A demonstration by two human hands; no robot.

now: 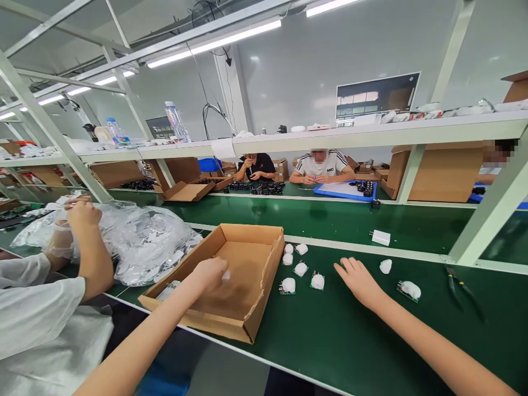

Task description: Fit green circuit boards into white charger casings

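My left hand (211, 274) is over the open cardboard box (243, 328), its fingers closed on a small whitish piece (226, 275) that is partly hidden. At the near left end of the box lie some flat grey-white pieces (168, 290). My right hand (355, 275) hovers over or rests on the green bench (330, 341), fingers apart and nothing in them. Between the box and that hand sit several small green boards topped with white lumps (317, 281). Right of my right hand are a white lump (385, 267) and another such board (410, 290).
Pliers (457, 283) lie at the right, below a shelf post (480, 220). Beyond the divider is a white plug-like block (380, 237). At the left, a person's arms (93, 258) are beside a plastic bag of white pieces (148, 242). People sit across the bench.
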